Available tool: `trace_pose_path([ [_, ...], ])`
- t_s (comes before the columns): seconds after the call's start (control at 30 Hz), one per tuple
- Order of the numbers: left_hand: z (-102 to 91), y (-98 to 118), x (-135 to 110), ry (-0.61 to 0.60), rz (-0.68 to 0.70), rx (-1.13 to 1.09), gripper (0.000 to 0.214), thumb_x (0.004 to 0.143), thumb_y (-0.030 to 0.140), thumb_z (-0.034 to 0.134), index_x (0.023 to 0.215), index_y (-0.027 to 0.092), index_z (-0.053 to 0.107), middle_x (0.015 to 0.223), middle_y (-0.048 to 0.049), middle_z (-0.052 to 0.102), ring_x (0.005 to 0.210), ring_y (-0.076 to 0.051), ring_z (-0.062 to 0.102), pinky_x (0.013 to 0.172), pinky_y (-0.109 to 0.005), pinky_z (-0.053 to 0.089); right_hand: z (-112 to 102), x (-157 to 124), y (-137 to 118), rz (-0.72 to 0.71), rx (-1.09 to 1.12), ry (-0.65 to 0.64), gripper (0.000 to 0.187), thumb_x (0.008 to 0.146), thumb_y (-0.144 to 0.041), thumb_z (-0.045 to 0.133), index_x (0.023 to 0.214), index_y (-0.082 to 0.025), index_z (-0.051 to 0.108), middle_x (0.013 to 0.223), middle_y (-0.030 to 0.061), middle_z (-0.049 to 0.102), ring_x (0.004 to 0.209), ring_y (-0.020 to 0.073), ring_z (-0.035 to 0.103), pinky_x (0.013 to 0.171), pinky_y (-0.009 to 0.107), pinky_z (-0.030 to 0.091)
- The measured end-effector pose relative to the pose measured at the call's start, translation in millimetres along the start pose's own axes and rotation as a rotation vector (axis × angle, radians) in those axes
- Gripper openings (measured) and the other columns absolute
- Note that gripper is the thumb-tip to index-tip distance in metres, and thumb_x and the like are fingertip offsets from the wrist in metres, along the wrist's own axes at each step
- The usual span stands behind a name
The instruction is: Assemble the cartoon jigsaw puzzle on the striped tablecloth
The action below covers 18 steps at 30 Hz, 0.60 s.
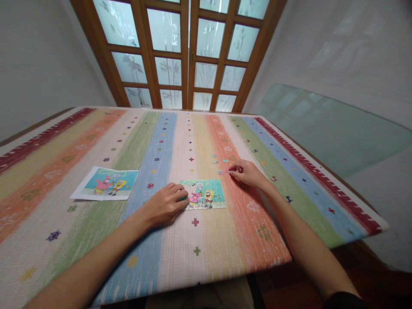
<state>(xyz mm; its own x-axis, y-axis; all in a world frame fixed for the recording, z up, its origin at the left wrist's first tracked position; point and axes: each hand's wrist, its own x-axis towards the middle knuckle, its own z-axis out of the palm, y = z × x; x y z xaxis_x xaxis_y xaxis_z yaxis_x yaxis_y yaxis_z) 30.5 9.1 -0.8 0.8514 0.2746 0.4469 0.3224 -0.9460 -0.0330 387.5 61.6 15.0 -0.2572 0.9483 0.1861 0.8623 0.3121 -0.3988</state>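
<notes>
A small jigsaw puzzle (210,197) with cartoon figures on a teal background lies flat near the front of the table. My left hand (169,202) rests at its left edge with curled fingers. Something dark green shows between those fingertips, but I cannot make it out. To the right of the puzzle, my right hand (246,174) pinches a small pinkish puzzle piece (228,171) just above the cloth. Several loose puzzle pieces (215,162) in teal and pink lie beyond the puzzle, close to the right fingertips.
A creased paper picture (109,184) with the same cartoon figures lies left of my left hand. Striped cloth (180,244) covers the table. Beyond the far edge stand wooden glass-paned doors (189,56); a pale glass panel (328,124) leans at the right wall.
</notes>
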Motion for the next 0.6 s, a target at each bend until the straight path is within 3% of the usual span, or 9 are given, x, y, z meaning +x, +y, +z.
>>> trace_pose_path([
  [0.4, -2.3, -1.6, 0.9, -0.018, -0.044, -0.041, 0.027, 0.095, 0.005, 0.044, 0.103, 0.016, 0.068, 0.103, -0.0119, 0.068, 0.093, -0.025, 0.059, 0.079, -0.041, 0.053, -2.3, -0.3, -4.1, 0.012, -0.038, -0.046, 0.014, 0.084, -0.025, 0.068, 0.081, -0.016, 0.078, 0.079, 0.0074, 0.070, 0.071, 0.0187, 0.060, 0.068, 0.030, 0.041],
  [0.6, 0.9, -2.0, -1.5, 0.013, -0.115, -0.131, 0.030, 0.089, 0.006, 0.048, 0.106, 0.019, 0.067, 0.113, -0.0106, 0.068, 0.103, -0.026, 0.060, 0.087, -0.044, 0.052, -1.4, 0.5, -3.9, 0.021, -0.028, -0.050, 0.013, 0.083, -0.025, 0.069, 0.079, -0.016, 0.077, 0.078, 0.0072, 0.069, 0.069, 0.0182, 0.059, 0.067, 0.030, 0.041],
])
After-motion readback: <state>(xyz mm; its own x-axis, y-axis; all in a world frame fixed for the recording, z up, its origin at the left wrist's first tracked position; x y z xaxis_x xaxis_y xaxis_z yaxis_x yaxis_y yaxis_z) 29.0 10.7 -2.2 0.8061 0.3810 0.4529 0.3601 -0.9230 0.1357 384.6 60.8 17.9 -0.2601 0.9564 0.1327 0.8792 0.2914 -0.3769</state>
